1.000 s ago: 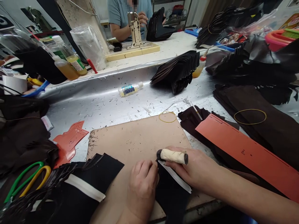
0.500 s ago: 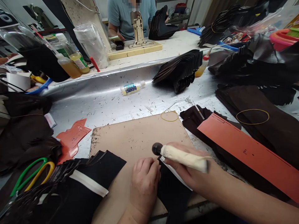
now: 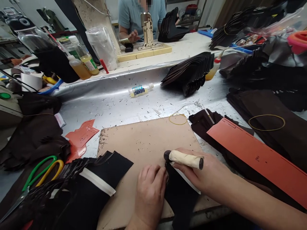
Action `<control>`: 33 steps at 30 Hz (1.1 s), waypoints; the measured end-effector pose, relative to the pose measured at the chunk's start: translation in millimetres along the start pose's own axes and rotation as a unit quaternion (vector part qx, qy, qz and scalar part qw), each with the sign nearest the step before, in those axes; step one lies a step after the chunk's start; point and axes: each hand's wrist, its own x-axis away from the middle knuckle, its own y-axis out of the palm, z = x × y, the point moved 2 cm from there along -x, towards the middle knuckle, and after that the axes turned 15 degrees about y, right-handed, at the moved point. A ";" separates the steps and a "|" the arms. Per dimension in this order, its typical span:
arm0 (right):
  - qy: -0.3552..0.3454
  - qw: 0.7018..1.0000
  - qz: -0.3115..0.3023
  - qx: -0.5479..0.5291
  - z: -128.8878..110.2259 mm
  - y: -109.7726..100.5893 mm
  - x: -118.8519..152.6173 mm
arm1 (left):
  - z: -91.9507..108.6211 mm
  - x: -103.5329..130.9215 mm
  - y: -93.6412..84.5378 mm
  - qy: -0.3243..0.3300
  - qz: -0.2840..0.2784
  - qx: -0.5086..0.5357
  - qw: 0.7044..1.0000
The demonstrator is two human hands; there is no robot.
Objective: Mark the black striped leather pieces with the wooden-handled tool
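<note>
My right hand [image 3: 192, 166] is closed round a hammer [image 3: 184, 159] with a pale wrapped handle and a dark round head. The head sits over the top corner of a black piece [image 3: 181, 195] with a white strip along its edge. My left hand [image 3: 151, 188] lies at the left edge of that piece, fingers curled together, their tips hidden. Both are over a tan board [image 3: 144, 137]. Left of the hands is a stack of black pieces [image 3: 83, 201] with a white strip on top.
Green and yellow scissors [image 3: 39, 175] lie at the left. An orange template [image 3: 259, 159] rests on dark pieces at the right. A small bottle [image 3: 141, 90] lies beyond the board, near folded black pieces [image 3: 189, 72]. A person [image 3: 129, 16] sits across the table.
The hammer head has come down to the black piece's top corner. The whole view has shifted slightly, and the hand of the person opposite is raised over a dark object.
</note>
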 end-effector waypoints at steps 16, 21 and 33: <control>0.044 0.999 -0.014 -0.012 12.0 12.2 1.0 | -4.3 -9.7 6.7 0.001 -0.043 -0.045 0.998; 0.033 0.999 -0.009 -0.009 10.7 12.0 1.1 | -5.3 -9.1 8.6 -0.024 -0.019 -0.046 0.998; 0.022 0.994 -0.047 0.094 0.8 16.7 4.6 | 4.4 8.2 1.3 0.001 -0.042 -0.022 0.999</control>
